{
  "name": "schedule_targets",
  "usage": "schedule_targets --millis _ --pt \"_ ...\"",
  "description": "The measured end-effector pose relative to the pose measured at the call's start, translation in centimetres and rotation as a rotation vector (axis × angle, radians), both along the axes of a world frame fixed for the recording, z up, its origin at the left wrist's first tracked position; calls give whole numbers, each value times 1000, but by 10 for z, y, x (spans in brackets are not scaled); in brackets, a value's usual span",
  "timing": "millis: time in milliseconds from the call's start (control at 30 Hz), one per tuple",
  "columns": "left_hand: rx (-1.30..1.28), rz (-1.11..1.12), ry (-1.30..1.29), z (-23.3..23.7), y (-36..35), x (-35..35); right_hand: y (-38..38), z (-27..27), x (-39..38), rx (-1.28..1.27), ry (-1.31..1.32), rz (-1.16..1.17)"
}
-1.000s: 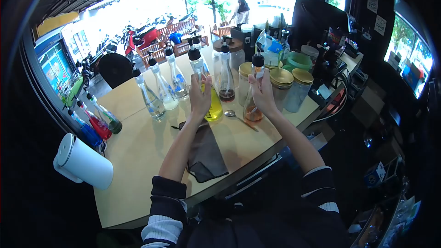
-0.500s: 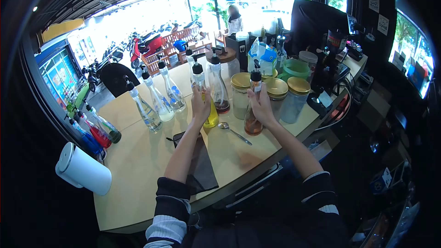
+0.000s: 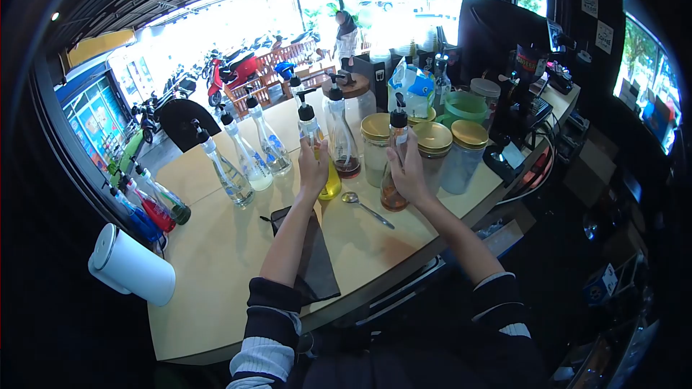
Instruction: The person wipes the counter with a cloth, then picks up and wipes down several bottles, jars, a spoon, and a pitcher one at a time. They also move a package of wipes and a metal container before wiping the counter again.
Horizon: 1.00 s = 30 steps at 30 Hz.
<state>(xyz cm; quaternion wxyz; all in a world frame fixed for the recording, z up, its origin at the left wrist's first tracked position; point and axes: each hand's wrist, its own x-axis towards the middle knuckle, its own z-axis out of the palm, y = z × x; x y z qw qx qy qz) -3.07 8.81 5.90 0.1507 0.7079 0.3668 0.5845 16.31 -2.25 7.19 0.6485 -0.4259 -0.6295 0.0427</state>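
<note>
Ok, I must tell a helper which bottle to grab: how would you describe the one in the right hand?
On the tan counter, find the gold-lidded jars at the far right. In front of them stands a clear bottle with a black pump, held by the right hand. Its base holds orange liquid, unlike the yellow bottle in the left hand.

Two clear pump bottles stand upright, side by side, on the surface (image 3: 231,238).
The yellow-liquid bottle (image 3: 331,184) has a black pump head and a slim neck, and the left hand (image 3: 313,169) partly covers its yellow lower body. The amber-liquid bottle (image 3: 391,196), also black-topped, holds a shallow brownish-orange layer at its base, and the right hand (image 3: 408,173) grips it.
</note>
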Motion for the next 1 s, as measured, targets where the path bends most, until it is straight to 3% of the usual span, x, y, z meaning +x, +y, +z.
schedule_targets --millis 167,233,300,367,533,567,633,667,767,900,1000 --pt "-111 -4 118 3 0 -16 -25 -8 -13 115 -12 -87" --pt "10 45 172 4 -8 -28 -48 -2 -20 237 -279 -328" --pt "-74 56 191 5 -19 -53 -60 -3 -36 283 -279 -269" --pt "-4 -9 250 2 -34 -81 -64 -9 -56 210 -352 56" --pt "-93 40 434 0 -87 -158 -34 -54 -138 -198 -687 452" --pt "-103 78 432 0 -98 -175 -25 -74 -156 -186 -691 490" --pt "-171 47 443 -5 -119 -209 -12 -97 -192 -410 -1048 305" --pt "-188 76 460 -9 -129 -229 -4 -100 -208 -500 -1061 317" --pt "-282 192 460 -23 -158 -288 0 -100 -261 -402 -1126 373" --pt "-401 350 521 -42 -183 -364 -7 -100 -331 -187 -1147 710" --pt "-601 375 565 -48 -190 -401 40 -98 -379 -172 -1123 763"
